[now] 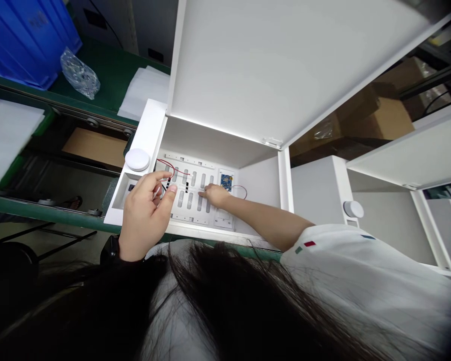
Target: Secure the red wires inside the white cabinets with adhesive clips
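A white metal cabinet lies open, its raised lid (285, 65) above a slotted white plate (190, 200). My left hand (146, 215) hovers over the plate's left end with curled fingers, close to a thin red wire (169, 168) and small black clips (187, 187). Whether those fingers pinch anything is hard to see. My right hand (215, 194) rests its fingertips on the plate, just left of a blue circuit board (226, 182). A thin dark wire loop (240, 191) lies beyond that board. Loose hair hides the lower part of the view.
A green conveyor (108, 75) runs along the left, carrying a blue plastic crate (26, 35), a clear bag (79, 73) and white foam sheets (143, 93). A round white knob (137, 159) sits on the cabinet's edge. Another white cabinet (319, 195) stands to the right, with cardboard boxes (379, 120) behind.
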The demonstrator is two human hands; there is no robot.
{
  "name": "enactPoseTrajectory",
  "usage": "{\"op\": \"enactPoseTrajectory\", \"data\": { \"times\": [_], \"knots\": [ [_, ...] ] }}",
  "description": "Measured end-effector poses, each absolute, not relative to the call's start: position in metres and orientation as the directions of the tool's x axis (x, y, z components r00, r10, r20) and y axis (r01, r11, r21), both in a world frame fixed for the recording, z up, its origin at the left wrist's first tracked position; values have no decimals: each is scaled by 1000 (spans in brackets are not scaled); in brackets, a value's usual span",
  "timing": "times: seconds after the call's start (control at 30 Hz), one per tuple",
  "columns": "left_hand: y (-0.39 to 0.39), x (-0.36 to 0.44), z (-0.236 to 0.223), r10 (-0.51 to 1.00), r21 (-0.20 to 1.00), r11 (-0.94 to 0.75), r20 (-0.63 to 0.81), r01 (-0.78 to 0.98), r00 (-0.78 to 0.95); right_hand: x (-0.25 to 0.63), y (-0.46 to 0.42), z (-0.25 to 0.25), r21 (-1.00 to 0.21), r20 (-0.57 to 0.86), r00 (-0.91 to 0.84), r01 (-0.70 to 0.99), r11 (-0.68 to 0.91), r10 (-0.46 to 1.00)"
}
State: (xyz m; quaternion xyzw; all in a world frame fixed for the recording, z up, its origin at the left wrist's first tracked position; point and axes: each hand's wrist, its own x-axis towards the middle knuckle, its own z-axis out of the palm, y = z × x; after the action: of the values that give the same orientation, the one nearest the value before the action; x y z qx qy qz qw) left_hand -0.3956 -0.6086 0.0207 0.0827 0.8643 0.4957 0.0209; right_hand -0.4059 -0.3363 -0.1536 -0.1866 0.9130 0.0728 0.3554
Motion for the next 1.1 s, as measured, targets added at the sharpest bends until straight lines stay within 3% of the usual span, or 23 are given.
{"op": "enactPoseTrajectory", "data": {
  "times": [0.37, 0.57, 0.73, 0.93, 1.1],
  "knots": [
    [-611, -395, 22, 169, 860, 488, 74, 148, -983, -409, -334, -133, 86, -806, -591, -68, 994, 29],
    [-612, -394, 22, 166, 856, 492, 86, 158, -982, -404, -320, -132, 212, -789, -582, 40, 976, 195],
    [-611, -393, 22, 168, 862, 484, 76, 149, -983, -407, -326, -125, 200, -792, -598, -68, 977, 121],
    [-609, -394, 21, 179, 861, 485, 76, 155, -981, -408, -339, -120, 60, -764, -626, -309, 949, -156],
    [-609, -394, 20, 185, 848, 503, 84, 168, -979, -410, -344, -122, 107, -828, -553, -317, 942, -92]
  ]
}}
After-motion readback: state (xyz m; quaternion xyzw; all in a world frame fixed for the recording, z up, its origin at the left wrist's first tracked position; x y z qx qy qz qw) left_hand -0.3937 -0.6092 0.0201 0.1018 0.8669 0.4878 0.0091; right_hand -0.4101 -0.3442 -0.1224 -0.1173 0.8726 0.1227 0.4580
